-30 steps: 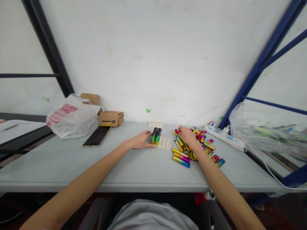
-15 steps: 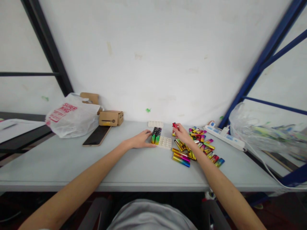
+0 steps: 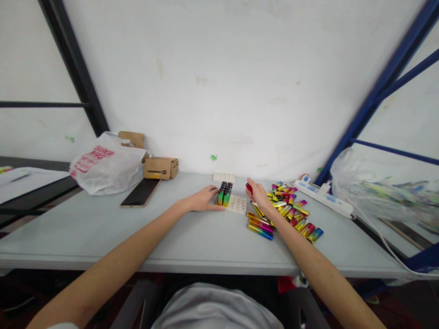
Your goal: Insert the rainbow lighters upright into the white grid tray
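Note:
A white tray with round sockets [image 3: 237,204] lies on the grey table [image 3: 192,237], and several rainbow-coloured lighters [image 3: 224,195] stand upright in its left part. My left hand [image 3: 202,201] rests flat on the table against the tray's left side, fingers stretched towards the standing lighters. My right hand [image 3: 256,194] hovers just right of the tray, fingers pinched on a red lighter [image 3: 248,187]. A loose heap of rainbow lighters [image 3: 288,212] lies to the right of that hand.
A second white tray [image 3: 223,177] lies by the wall. A phone [image 3: 140,193], a cardboard box [image 3: 160,168] and a white plastic bag [image 3: 106,167] sit at the left. A power strip [image 3: 324,198] and clear bag [image 3: 380,192] are at the right.
My right hand has lifted out of the lighter heap with a red lighter and moved left towards the tray. My left hand has stayed at the tray.

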A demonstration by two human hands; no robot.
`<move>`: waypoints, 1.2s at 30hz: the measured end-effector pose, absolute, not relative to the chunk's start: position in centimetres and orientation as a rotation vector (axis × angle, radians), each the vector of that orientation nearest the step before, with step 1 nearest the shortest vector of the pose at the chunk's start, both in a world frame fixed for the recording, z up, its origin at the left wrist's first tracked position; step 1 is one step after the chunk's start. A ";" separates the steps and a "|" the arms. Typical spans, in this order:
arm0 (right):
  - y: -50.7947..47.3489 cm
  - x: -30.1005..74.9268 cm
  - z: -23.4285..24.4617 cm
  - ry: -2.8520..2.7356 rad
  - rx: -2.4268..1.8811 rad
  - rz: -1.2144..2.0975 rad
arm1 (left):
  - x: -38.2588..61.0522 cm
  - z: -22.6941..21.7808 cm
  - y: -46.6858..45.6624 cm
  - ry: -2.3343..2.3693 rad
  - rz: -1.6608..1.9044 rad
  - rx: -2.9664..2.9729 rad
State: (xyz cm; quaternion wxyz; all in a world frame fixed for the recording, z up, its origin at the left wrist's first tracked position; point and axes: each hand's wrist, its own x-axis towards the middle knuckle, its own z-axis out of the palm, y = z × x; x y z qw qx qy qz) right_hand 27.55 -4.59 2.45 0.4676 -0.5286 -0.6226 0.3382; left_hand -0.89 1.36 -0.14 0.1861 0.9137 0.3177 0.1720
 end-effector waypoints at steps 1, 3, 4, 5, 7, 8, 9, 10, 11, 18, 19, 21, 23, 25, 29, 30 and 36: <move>-4.7 27.5 2.6 -1.505 -1.311 0.853 | -0.9 -0.1 1.4 0.895 0.484 2.573; -4.8 27.4 2.8 -1.456 -1.336 0.892 | -0.9 -0.1 1.3 0.903 0.483 2.571; -4.9 27.3 2.9 -1.441 -1.340 0.909 | -0.9 -0.1 1.3 0.909 0.482 2.570; -5.0 27.3 3.0 -1.432 -1.341 0.926 | -0.9 -0.1 1.3 0.915 0.480 2.570; -5.1 27.2 3.1 -1.433 -1.343 0.945 | -1.0 -0.2 1.3 0.917 0.478 2.574; -5.1 27.2 3.0 -1.443 -1.345 0.947 | -1.0 -0.2 1.3 0.915 0.477 2.576; -5.1 27.2 3.0 -1.457 -1.346 0.942 | -1.0 -0.2 1.4 0.912 0.477 2.576; -5.1 27.2 2.9 -1.470 -1.349 0.928 | -1.0 -0.2 1.4 0.909 0.477 2.574; -5.0 27.3 2.8 -1.476 -1.353 0.911 | -1.1 -0.3 1.4 0.906 0.478 2.574; -3.8 27.5 1.3 -1.493 -1.269 0.885 | -1.0 -0.3 1.4 0.874 0.492 2.594; -3.6 27.6 1.0 -1.507 -1.235 0.880 | -1.0 -0.3 1.4 0.869 0.495 2.595; -3.3 27.6 0.6 -1.537 -1.181 0.852 | -1.0 -0.2 1.3 0.857 0.509 2.596; -3.1 27.7 0.2 -1.579 -1.167 0.795 | -0.9 -0.2 1.3 0.857 0.518 2.594; -2.9 27.7 0.0 -1.615 -1.160 0.729 | -0.9 -0.1 1.2 0.871 0.511 2.588; -2.9 27.8 0.0 -1.617 -1.110 0.652 | -0.9 -0.1 1.2 0.898 0.478 2.575; -3.0 27.8 0.1 -1.614 -1.093 0.646 | -0.9 -0.1 1.2 0.897 0.476 2.575; -3.7 27.1 1.1 -1.644 -0.965 0.667 | -0.8 0.0 1.1 0.872 0.504 2.574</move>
